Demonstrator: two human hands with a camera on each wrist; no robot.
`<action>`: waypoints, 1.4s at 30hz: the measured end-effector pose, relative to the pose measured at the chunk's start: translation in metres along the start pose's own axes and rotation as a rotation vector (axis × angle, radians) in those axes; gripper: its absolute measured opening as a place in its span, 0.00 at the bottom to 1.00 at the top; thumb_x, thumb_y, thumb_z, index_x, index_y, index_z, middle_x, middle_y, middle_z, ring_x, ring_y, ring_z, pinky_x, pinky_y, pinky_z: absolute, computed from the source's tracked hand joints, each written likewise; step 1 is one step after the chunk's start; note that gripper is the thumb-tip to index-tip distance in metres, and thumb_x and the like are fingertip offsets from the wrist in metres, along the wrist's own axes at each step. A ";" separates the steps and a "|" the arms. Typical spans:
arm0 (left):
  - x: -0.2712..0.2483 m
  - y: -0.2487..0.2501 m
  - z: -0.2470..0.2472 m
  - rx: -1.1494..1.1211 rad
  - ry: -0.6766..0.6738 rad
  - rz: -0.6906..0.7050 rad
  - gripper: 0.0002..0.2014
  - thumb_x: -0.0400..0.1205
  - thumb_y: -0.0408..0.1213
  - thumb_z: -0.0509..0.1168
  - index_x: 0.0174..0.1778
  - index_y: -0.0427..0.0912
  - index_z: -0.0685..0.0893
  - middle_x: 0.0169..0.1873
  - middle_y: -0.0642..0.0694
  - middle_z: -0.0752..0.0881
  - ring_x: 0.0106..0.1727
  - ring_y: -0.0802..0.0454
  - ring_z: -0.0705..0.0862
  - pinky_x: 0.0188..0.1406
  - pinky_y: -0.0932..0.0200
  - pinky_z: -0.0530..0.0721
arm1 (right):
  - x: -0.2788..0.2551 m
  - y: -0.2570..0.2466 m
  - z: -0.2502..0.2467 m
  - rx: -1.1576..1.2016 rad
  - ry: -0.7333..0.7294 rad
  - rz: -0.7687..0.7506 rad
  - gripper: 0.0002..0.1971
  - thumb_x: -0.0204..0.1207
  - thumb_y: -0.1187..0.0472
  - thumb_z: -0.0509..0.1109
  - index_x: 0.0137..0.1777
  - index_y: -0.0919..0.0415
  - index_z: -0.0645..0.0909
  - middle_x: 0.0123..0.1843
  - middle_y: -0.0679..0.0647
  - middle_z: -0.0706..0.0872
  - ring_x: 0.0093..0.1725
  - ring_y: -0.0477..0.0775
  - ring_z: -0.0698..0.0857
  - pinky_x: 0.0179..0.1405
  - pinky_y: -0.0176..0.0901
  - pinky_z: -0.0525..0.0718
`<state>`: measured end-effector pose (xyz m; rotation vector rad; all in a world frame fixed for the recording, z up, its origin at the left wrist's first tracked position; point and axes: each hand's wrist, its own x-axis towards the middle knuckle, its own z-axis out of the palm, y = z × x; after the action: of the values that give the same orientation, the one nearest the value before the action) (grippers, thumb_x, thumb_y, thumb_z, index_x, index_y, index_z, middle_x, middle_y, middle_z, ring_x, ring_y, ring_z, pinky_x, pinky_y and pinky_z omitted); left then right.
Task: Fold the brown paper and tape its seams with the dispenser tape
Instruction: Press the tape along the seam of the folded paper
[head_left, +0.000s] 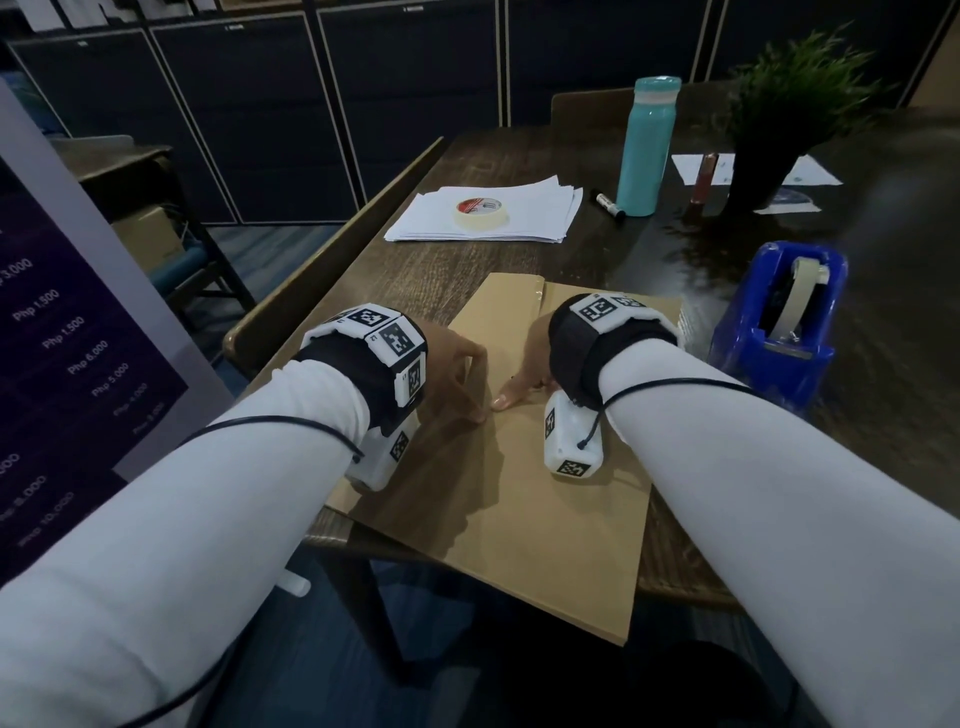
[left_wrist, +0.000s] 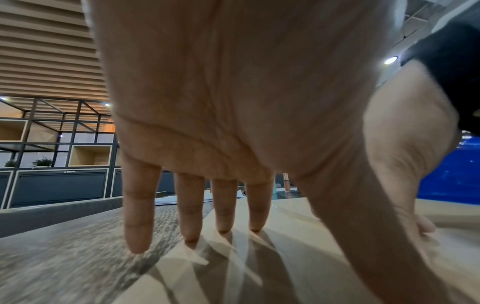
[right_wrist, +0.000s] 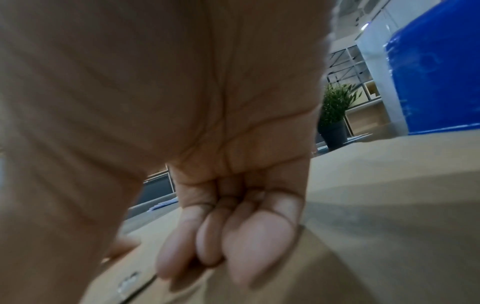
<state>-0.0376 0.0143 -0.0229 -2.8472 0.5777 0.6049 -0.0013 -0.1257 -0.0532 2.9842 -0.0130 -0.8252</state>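
Note:
The brown paper (head_left: 545, 519) lies folded flat at the table's near edge, one flap overlapping along a seam down the middle. A shiny strip of clear tape (head_left: 540, 297) sits at the seam's far end. My left hand (head_left: 457, 374) rests beside the seam with straight, spread fingers (left_wrist: 223, 205) whose tips touch the paper (left_wrist: 285, 267) and the table. My right hand (head_left: 524, 382) presses its bunched fingertips (right_wrist: 221, 236) and its thumb down on the paper (right_wrist: 389, 205) at the seam. Neither hand holds anything. The blue tape dispenser (head_left: 774, 332) stands just right of the paper.
A stack of white sheets (head_left: 519, 218) with a masking tape roll (head_left: 480, 210) lies beyond the paper. Farther back are a black marker (head_left: 610, 205), a teal bottle (head_left: 649, 145) and a potted plant (head_left: 779, 130). The paper overhangs the table's (head_left: 467, 260) near edge.

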 end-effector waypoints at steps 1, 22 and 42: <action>0.000 0.000 0.000 0.002 -0.002 -0.002 0.37 0.72 0.59 0.72 0.76 0.52 0.71 0.69 0.48 0.80 0.67 0.45 0.80 0.61 0.54 0.76 | 0.001 0.000 0.000 -0.022 0.005 -0.001 0.38 0.47 0.22 0.73 0.37 0.57 0.76 0.39 0.53 0.85 0.50 0.58 0.85 0.64 0.54 0.80; 0.004 -0.004 0.002 0.036 0.004 0.011 0.41 0.71 0.62 0.71 0.78 0.54 0.68 0.75 0.49 0.75 0.72 0.44 0.76 0.69 0.50 0.74 | -0.007 0.014 -0.001 0.138 -0.040 -0.067 0.27 0.63 0.31 0.74 0.35 0.57 0.75 0.26 0.48 0.82 0.30 0.49 0.78 0.48 0.46 0.79; 0.005 -0.005 0.004 0.003 0.034 0.017 0.40 0.70 0.62 0.72 0.77 0.54 0.69 0.70 0.49 0.80 0.66 0.45 0.80 0.53 0.58 0.73 | -0.018 0.011 -0.002 0.129 0.013 -0.049 0.28 0.60 0.31 0.76 0.37 0.57 0.76 0.36 0.52 0.84 0.42 0.57 0.82 0.63 0.53 0.81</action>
<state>-0.0322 0.0181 -0.0283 -2.8583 0.6078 0.5585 -0.0154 -0.1367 -0.0420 3.1225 0.0079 -0.8412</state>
